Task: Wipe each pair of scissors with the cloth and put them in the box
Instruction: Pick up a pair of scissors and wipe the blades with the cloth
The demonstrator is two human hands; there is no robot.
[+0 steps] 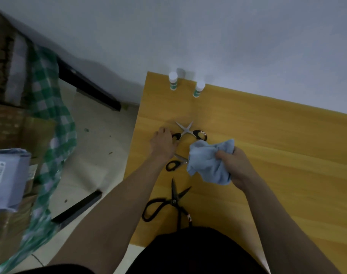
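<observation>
Only one view here, the head cam looking down. Biggest risk I can see: the far scissors [189, 131] are lying splayed wide open on the yellow table [277, 155], blades crossed in an X, and the left hand [163, 143] is coming in at the left handle loop with the fingers curled down over it. I honestly can't tell if it's got a grip or is just touching. If it lifts by one loop, the other half could swing and the blades would snap shut or nick a finger. Same worry when wiping: dragging cloth along an open edge is how you get cut.

The right hand [235, 167] is closed around a bunched light blue cloth [209, 162], held just above the table. That cloth hides most of the middle scissors [175, 164], so it'd be easy to bump them.

Third pair, the all-black scissors [169, 202], sit nearest the body, also partly open, points aimed away.

No box anywhere in frame, so none look put away. Two small white-capped bottles [173, 81] stand at the far edge.
</observation>
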